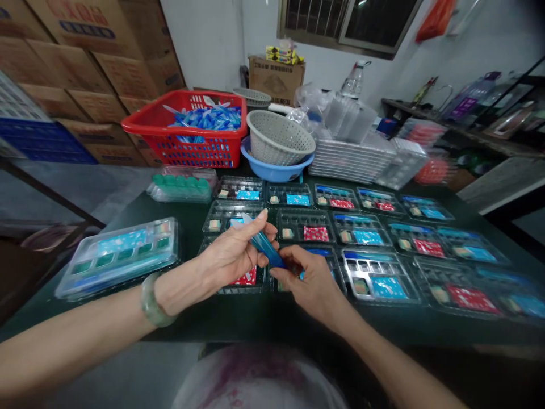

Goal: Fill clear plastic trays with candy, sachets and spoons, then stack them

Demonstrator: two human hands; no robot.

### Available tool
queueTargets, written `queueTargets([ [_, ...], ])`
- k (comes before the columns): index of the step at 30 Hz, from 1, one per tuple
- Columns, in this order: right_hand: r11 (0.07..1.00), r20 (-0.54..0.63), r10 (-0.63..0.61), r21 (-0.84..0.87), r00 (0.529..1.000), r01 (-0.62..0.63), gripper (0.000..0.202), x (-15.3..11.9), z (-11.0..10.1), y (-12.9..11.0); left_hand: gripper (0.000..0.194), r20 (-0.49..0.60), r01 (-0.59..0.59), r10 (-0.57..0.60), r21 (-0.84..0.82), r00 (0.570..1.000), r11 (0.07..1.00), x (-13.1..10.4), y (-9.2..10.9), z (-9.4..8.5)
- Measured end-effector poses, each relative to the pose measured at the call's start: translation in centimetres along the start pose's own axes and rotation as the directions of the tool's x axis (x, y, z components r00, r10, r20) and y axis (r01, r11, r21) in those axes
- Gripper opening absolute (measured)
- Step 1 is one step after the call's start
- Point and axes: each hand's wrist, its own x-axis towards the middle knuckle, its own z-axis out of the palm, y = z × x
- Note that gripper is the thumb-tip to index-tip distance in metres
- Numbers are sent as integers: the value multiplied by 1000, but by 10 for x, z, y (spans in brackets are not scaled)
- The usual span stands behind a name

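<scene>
Head view: blue tool [267, 249] in left fingers [255, 226], bottom at right fingers [301, 257].

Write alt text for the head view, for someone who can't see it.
A left hand and a right hand hold slim blue pieces above rows of clear plastic trays on a dark table. Behind stand a red basket of blue items and a gray basket in a blue basin.
</scene>
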Motion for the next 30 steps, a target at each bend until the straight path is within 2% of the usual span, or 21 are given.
queueTargets([
  [3,1000,-34,4,-5,999,-4,10,4,10,0,26,11,-21,21,14,1000,1000,2,-2,2],
  [5,1000,-13,-5,-22,1000,5,13,6,8,3,19,11,-45,44,57,999,997,1,-1,2],
  [7,999,19,-5,-46,1000,6,15,10,-1,10,13,7,-55,54,110,999,992,0,1,0],
  [10,980,-33,3,-198,999,-9,19,22,-27,32,25,-45,-31,38,138,998,990,0,5,-12],
  [13,862,-133,-36,-505,991,-36,23,44,-61,65,24,-109,-21,35,128,993,992,2,8,-29],
  [16,692,-92,-105,-722,990,6,24,70,-85,95,17,-131,-44,64,148,989,988,3,14,-43],
  [19,585,-12,-103,-809,995,50,22,88,-91,109,14,-91,-56,73,178,993,982,0,23,-47],
  [23,521,68,-88,-847,994,104,21,99,-88,111,12,-53,-41,53,197,997,980,-5,34,-47],
  [27,528,39,-130,-843,991,102,26,100,-84,109,15,-45,-24,31,149,999,989,-3,38,-47],
  [28,564,11,-149,-820,989,94,27,99,-80,106,16,-39,-20,25,135,999,991,-2,38,-47],
  [30,720,-48,-167,-688,985,88,26,93,-66,92,18,-35,-17,21,112,999,994,1,36,-47],
])
